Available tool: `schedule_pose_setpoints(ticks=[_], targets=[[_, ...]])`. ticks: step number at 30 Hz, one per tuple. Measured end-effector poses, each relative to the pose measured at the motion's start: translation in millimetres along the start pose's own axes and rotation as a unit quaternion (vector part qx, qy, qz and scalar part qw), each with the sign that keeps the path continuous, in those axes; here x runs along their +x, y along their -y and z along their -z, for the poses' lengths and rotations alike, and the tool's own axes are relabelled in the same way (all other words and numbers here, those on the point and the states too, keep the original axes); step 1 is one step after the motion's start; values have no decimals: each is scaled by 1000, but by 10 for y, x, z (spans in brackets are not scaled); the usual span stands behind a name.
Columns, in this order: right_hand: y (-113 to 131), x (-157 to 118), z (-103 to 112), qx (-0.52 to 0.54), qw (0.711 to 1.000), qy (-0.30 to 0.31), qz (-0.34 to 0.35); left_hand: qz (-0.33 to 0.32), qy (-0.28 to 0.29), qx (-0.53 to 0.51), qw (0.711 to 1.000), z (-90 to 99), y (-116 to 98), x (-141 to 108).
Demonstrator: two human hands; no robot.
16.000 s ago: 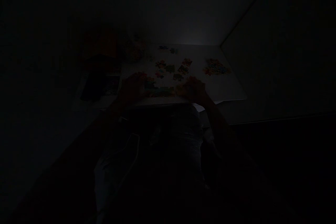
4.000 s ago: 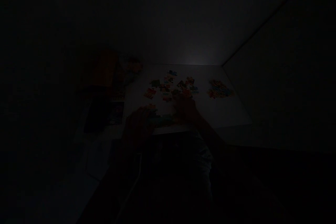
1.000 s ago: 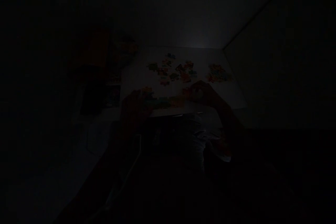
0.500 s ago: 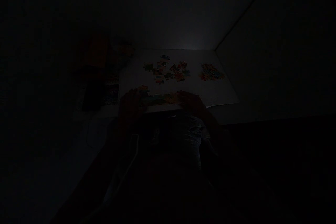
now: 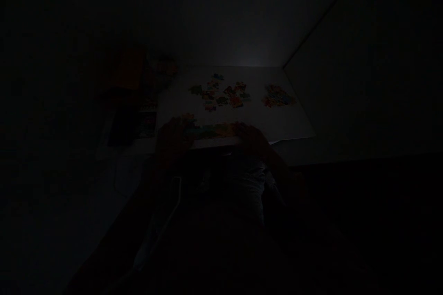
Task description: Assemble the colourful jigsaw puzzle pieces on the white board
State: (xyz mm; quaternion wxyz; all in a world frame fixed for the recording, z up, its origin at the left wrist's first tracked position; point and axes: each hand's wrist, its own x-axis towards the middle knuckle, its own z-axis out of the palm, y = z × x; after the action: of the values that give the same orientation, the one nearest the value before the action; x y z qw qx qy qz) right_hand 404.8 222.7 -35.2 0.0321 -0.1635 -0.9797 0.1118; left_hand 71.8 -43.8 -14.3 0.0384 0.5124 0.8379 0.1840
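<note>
The scene is very dark. A white board (image 5: pixel 277 122) lies in front of me, with jigsaw pieces on it. Along its near edge runs a joined strip of puzzle pieces (image 5: pixel 211 132). My left hand (image 5: pixel 172 139) rests at the strip's left end, and my right hand (image 5: pixel 252 140) lies at its right end. Loose pieces (image 5: pixel 218 94) are scattered mid-board, and a denser cluster of pieces (image 5: pixel 278 96) sits to the right. The darkness hides my fingers.
Left of the board are an orange object (image 5: pixel 126 69), a dark flat object (image 5: pixel 122 129) and a picture card (image 5: pixel 147 125). A heap of colourful pieces (image 5: pixel 164 69) lies at the board's far left corner. A thin white cord (image 5: pixel 169 207) runs below.
My right hand has come back left to the strip's end since one second ago. Between the last two frames, the hands and pieces look nearly unmoved.
</note>
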Motion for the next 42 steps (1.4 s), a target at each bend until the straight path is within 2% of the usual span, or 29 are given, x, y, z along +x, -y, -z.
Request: schedule_pose_setpoints(ticks=[5,14,23,27,29,31,33,35,38,42], targets=[[-85,34,33,-11,1000,18,11,-12,-10,8,1000,-33,11,4],[-103,128,228,52,998,37,28,-6,-10,-18,1000,-47,54,0],[-78,154,139,47,998,25,27,-10,-20,-15,1000,-105,116,-18],[-84,300,122,60,997,19,43,6,-34,-10,999,-155,179,-2],[-173,461,125,73,997,-6,20,11,-30,-5,999,-168,188,12],[-331,667,134,90,994,-58,-34,9,-27,0,1000,-175,179,20],[-528,878,143,110,982,-116,-97,6,-36,2,999,-178,157,20],[-714,1058,145,124,971,-147,-138,1,-47,2,999,-172,130,15],[-896,1242,135,122,970,-134,-161,-4,-47,6,999,-147,97,8],[-992,1403,131,105,973,-89,-184,-5,-47,7,999,-127,89,8]])
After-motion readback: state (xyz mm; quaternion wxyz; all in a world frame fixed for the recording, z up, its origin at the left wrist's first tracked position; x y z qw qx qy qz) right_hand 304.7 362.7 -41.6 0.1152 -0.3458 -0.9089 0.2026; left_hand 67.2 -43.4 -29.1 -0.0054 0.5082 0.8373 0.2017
